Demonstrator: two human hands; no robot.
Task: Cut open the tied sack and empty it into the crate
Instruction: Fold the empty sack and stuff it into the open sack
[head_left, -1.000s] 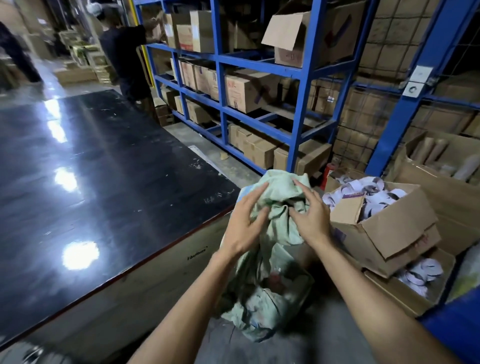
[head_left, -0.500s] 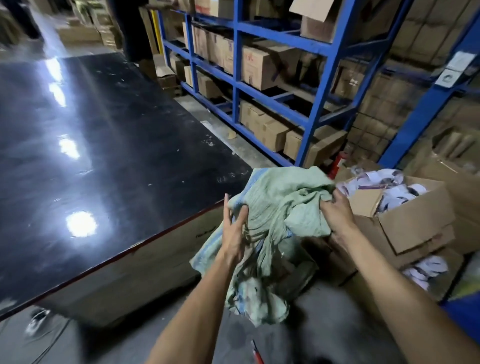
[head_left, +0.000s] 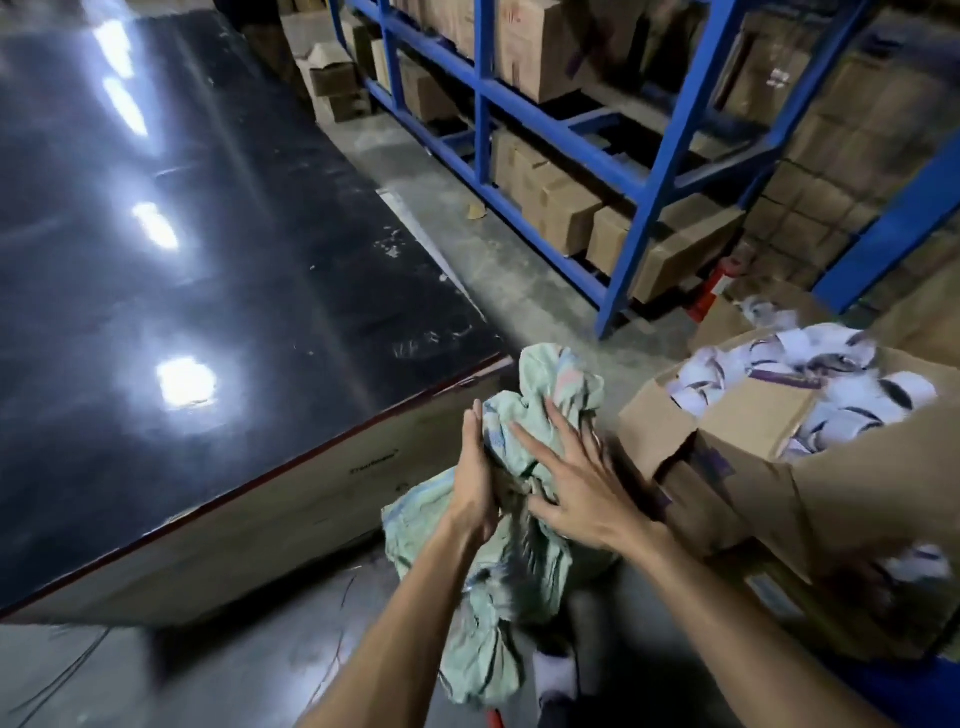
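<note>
Our left hand (head_left: 475, 483) clasps the green sack (head_left: 524, 415) | right hand (head_left: 574, 486) spread flat on it | sack's lower end blurred

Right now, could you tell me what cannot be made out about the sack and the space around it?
- Sack contents and any tie: head view, hidden by crumpled cloth and both hands, left and right.
- Red object: cut off by the bottom edge.
- Rolls in the cardboard box: blurred by motion.

You've got a glossy black table (head_left: 208, 260) catching ceiling-light glare, bare concrete floor (head_left: 519, 270) right of it, then blue shelving (head_left: 649, 176) stuffed with cardboard boxes (head_left: 561, 213) beyond that.
</note>
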